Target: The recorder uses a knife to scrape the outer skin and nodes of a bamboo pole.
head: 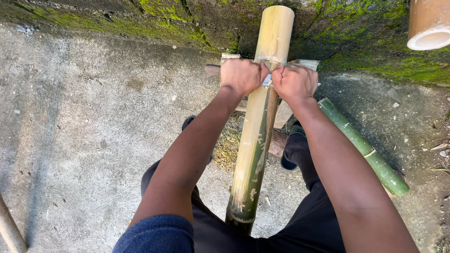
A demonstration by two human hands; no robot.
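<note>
So, looking left to right: bare concrete floor (84, 140) takes up the whole left side, with a thin pole (9, 229) poking in at the bottom left corner. Nothing going on there.

Left hand (241, 75) is balled into a tight fist around the handle end of a blade (213, 70), which lies crosswise over the bamboo pole (255, 140); a rounded tip sticks out just left of the knuckles. Left arm is stretched out nearly straight from the blue sleeve (157, 234).

The bamboo pole runs up the middle between the legs, yellowish, leaning toward the mossy wall (365, 42), far end resting up on a bit of wood (304, 63). It looks stiff and hard, and probably fairly light for its bulk since bamboo is hollow. The skin looks smooth, so I'd guess slippery and prone to rolling. A dark split already runs down its length, so those edges are likely sharp; better to keep fingers on the tool, not the pole.

Right hand (294, 82) is also clenched shut on the blade, just right of the pole, almost touching the left fist. Right arm is extended too, wrists level.

Further right, a green bamboo piece (363, 145) lies on the floor, and the open end of another cut tube (429, 26) shows top right.
</note>
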